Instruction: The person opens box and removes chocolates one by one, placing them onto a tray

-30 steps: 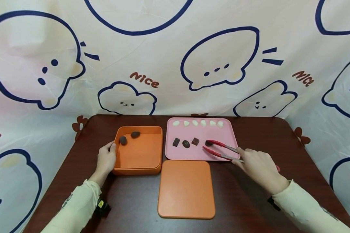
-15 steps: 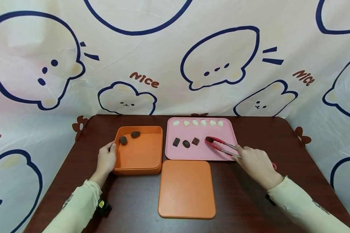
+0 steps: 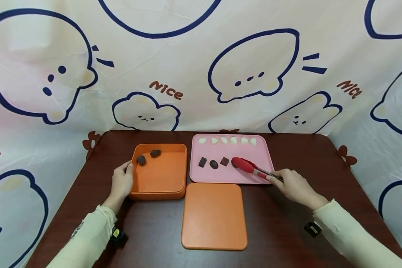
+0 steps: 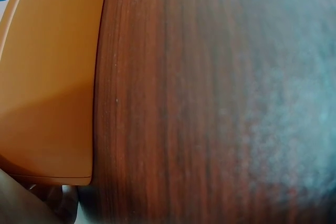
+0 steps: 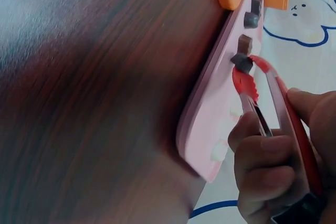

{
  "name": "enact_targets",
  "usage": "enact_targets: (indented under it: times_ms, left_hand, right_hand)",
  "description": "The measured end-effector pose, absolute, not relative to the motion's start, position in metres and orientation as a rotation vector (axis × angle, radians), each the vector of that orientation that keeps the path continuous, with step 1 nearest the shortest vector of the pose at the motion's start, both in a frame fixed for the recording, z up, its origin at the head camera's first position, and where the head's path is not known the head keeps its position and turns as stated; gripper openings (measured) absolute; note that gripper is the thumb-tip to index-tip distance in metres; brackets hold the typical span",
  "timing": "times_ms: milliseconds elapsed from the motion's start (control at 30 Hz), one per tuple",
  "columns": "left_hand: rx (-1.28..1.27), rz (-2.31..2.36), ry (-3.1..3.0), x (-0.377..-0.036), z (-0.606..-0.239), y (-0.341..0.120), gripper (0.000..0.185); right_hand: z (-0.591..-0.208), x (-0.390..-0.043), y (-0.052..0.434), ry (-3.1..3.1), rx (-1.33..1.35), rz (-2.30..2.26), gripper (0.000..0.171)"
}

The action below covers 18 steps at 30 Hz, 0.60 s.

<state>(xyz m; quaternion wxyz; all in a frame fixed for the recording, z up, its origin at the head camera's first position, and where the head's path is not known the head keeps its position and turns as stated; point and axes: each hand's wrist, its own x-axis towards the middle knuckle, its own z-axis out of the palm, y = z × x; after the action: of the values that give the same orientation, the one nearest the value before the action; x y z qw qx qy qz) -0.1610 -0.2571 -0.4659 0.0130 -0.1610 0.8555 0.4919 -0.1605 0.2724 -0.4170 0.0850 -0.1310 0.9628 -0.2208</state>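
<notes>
My left hand holds the left side of the square orange box, thumb at the rim. Inside the box, near its back left corner, are two dark chocolates. My right hand grips red-tipped metal tongs over the pink tray. In the right wrist view, a dark chocolate sits between the tong tips, right beside a square brown chocolate. Further left on the tray lie a round chocolate and a dark rectangular one. Several small white pieces line the tray's back edge.
The flat orange lid lies on the dark wood table in front of the tray, close to the box's front right corner. A white printed cloth hangs behind the table and at its sides.
The right hand has turned the tongs, and their spread tips have come together around the dark chocolate, a little further left. The left hand and the box have stayed in place.
</notes>
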Motion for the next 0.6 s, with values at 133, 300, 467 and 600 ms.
enact_targets:
  times_ms: [133,300,467,600]
  left_hand:
    - [-0.5,1.529,2.657,-0.1601,-0.4654,-0.2575,0.06]
    - [-0.497,1.528,2.651,-0.1597,-0.4655,-0.2575,0.06]
    - [-0.5,1.526,2.655,-0.1602,-0.465,-0.2573,0.06]
    - [-0.495,1.526,2.652,-0.1596,-0.4634,-0.2561,0.059]
  right_hand:
    - [-0.4176,-0.164,0.2747,2.878,-0.38,-0.625,0.024]
    - [-0.4161,-0.1667,0.2756,2.903,-0.356,-0.596,0.023]
    - [-0.4151,-0.1681,0.277,2.912,-0.33,-0.621,0.027]
    - [-0.4145,-0.1681,0.2773,2.941,-0.318,-0.616,0.028]
